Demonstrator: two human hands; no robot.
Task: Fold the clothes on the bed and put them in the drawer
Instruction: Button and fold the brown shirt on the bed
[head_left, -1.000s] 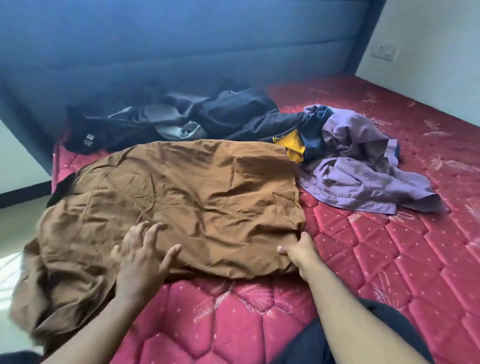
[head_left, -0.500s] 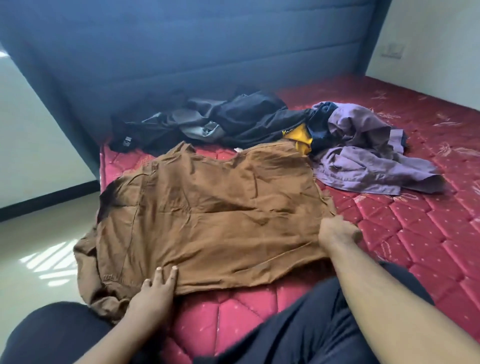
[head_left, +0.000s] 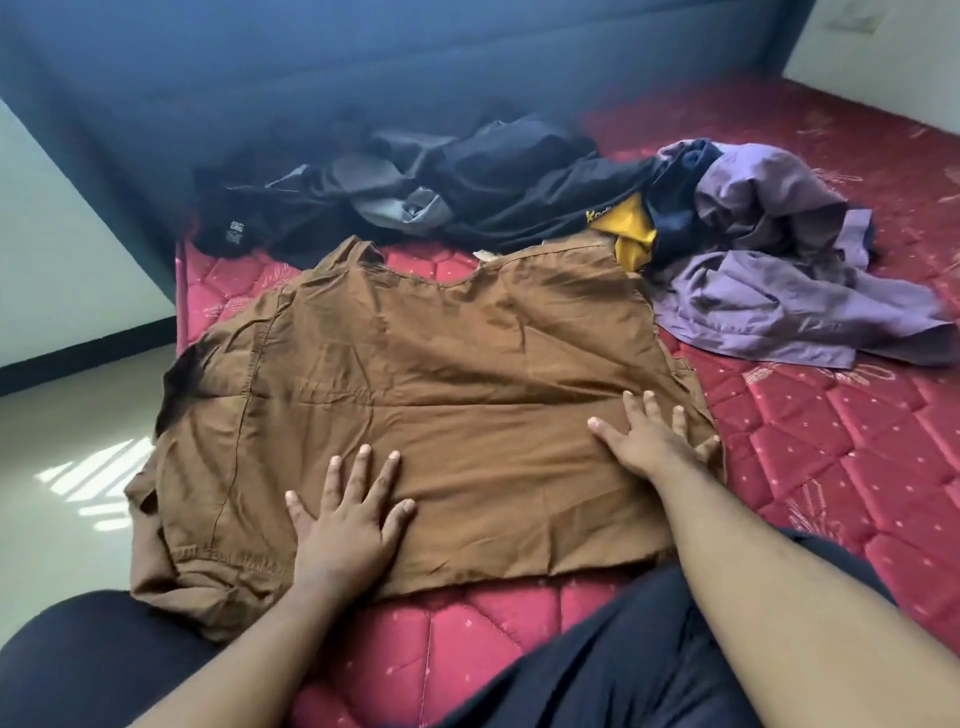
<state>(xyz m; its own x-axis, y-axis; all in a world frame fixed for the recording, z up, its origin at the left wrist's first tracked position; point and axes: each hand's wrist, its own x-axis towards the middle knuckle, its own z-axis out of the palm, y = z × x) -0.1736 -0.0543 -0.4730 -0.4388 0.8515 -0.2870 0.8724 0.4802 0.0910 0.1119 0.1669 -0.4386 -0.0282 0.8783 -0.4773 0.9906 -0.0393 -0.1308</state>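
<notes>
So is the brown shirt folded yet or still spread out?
Spread out. The brown shirt lies flat on the mattress, neckline showing, both hands, left and right, pressing flat on it.

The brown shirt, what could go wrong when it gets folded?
The brown shirt hangs off the mattress edge on the left, so that side could slide down. It is still wrinkled under the flat left hand and right hand, so creases might get folded in.

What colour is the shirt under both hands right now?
Brown, a rusty tan: the shirt lies spread on the red mattress, clearest in the head view.
</notes>
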